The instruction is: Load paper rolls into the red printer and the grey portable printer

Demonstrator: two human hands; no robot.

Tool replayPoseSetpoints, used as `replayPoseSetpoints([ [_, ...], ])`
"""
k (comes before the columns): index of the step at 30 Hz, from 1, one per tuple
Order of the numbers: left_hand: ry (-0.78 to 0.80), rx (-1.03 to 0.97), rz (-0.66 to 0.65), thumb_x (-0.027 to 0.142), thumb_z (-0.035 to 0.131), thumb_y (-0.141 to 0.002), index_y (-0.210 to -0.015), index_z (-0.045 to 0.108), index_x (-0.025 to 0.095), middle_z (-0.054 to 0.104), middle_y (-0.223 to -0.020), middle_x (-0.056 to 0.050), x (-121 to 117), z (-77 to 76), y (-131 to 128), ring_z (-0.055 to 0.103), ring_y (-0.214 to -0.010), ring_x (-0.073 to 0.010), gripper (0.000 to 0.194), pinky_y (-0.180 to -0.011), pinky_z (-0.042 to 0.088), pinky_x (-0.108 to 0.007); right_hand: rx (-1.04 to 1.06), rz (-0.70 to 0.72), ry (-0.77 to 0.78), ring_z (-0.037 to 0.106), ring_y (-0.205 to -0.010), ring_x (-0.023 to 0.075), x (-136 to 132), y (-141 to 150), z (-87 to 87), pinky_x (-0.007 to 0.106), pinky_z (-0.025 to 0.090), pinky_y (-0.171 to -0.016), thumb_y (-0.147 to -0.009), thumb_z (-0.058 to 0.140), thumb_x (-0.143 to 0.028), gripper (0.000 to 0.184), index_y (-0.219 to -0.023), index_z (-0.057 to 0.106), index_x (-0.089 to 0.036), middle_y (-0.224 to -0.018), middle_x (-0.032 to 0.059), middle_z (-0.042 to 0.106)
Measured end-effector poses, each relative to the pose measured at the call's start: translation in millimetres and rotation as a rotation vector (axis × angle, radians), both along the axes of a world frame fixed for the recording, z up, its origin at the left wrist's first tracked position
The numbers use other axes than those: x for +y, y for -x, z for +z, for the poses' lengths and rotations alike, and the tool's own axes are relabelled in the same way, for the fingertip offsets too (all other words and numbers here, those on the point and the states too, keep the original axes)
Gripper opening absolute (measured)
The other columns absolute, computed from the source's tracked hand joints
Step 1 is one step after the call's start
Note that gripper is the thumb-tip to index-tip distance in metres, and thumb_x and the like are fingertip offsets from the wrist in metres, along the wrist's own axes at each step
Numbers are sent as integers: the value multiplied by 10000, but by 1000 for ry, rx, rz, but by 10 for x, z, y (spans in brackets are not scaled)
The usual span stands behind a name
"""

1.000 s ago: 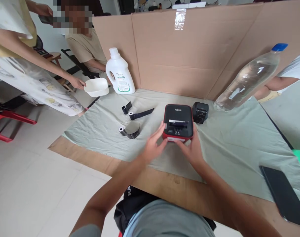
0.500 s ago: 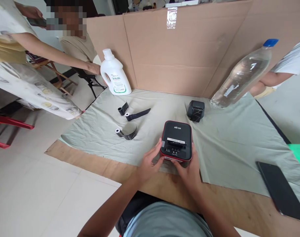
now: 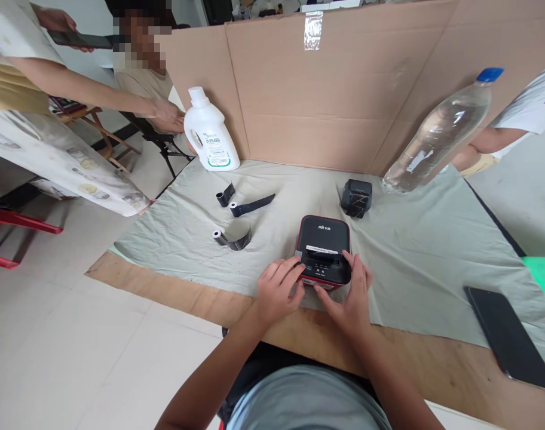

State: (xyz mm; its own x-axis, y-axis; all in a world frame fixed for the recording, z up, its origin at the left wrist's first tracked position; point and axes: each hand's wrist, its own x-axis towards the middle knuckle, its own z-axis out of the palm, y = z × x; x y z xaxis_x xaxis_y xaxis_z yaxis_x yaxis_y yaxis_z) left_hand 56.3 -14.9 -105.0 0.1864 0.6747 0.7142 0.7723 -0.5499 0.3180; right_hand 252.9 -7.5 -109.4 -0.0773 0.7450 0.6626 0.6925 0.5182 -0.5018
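A small black and red label printer sits on the grey-green cloth near the table's front edge. My left hand curls its fingers over the printer's front left corner. My right hand grips the front right corner, thumb at the front and fingers on top. Both hands press on the printer's near end. Left of the printer lie three small paper rolls with black strips: one closest, two more farther back.
A small black cube-shaped device lies behind the printer. A white detergent bottle and a clear water bottle stand by the cardboard wall. A black phone lies at right. Another person's hand reaches near the white bottle.
The printer was pulled toward me from mid-cloth to the front edge. My fingers moved from its sides up over its front corners. The other person's white bowl left the view.
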Motion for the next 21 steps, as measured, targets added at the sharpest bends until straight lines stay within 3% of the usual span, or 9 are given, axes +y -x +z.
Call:
replayPoseSetpoints([
  [4,98,-29,14,221,581,-881,-1301,619,220,694,-1313,-119,16,-9,-32,683,-1018,-276,422,-857,555,-415,-8,21,23,448,-1295,378,2,-10,21,660,421,-1065,-845,769,-431,1081,-1658,81,-243,-1451,174,536],
  [9,109,-119,-48,261,556,-894,-1376,520,196,719,-1225,-124,86,0,24,685,-994,-270,488,-848,556,-411,-10,28,48,454,-1278,370,3,-49,80,646,423,-1064,-840,775,-432,1094,-1659,71,-259,-1411,149,576],
  [15,20,-151,-136,213,460,-926,-1099,591,189,693,-860,-67,353,74,12,622,-728,-209,218,-681,502,-344,-38,40,56,469,-1249,366,44,-95,146,624,430,-1058,-833,786,-457,1086,-1657,106,-257,-1379,139,607],
  [21,21,-236,-184,178,396,-941,-967,582,214,583,-726,-19,552,48,-71,539,-641,-186,191,-647,444,-326,-54,71,87,485,-1243,364,71,-129,172,613,436,-1048,-858,747,-505,1055,-1655,97,-269,-1409,147,574],
])
